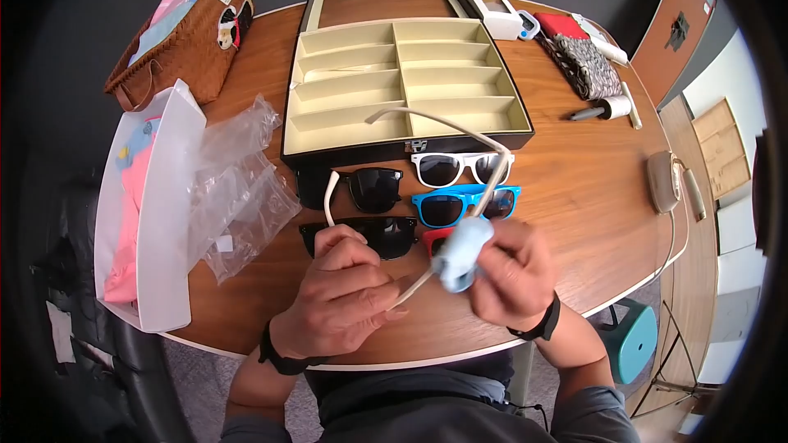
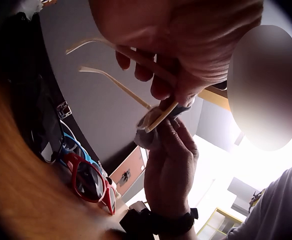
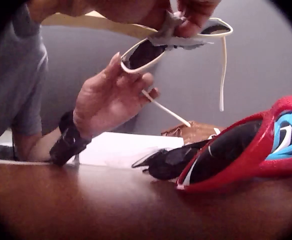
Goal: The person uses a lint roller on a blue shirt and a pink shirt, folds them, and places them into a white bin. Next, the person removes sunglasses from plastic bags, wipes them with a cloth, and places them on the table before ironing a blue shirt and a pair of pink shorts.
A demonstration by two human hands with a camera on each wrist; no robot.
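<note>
My left hand (image 1: 341, 299) grips cream-framed sunglasses (image 3: 127, 67) by one side, with both temples unfolded. With my right hand (image 1: 519, 271) I pinch a light blue cloth (image 1: 462, 254) against the front of the frame. The cloth wraps over the middle of the glasses and covers part of a dark lens in the right wrist view. Below the hands on the table are white sunglasses (image 1: 417, 162), blue sunglasses (image 1: 443, 211) and red sunglasses (image 3: 221, 155), the red pair partly hidden in the head view. Black sunglasses (image 1: 377, 189) lie to their left, beside another dark pair (image 1: 390, 238).
Behind the sunglasses stands an open black case (image 1: 400, 74) with cream compartments; thin-framed glasses lie in one. Left are clear plastic bags (image 1: 238, 221), a white bin (image 1: 164, 230) and a brown basket (image 1: 197, 49). At right are a lint roller (image 1: 611, 107) and a beige pouch (image 1: 662, 183).
</note>
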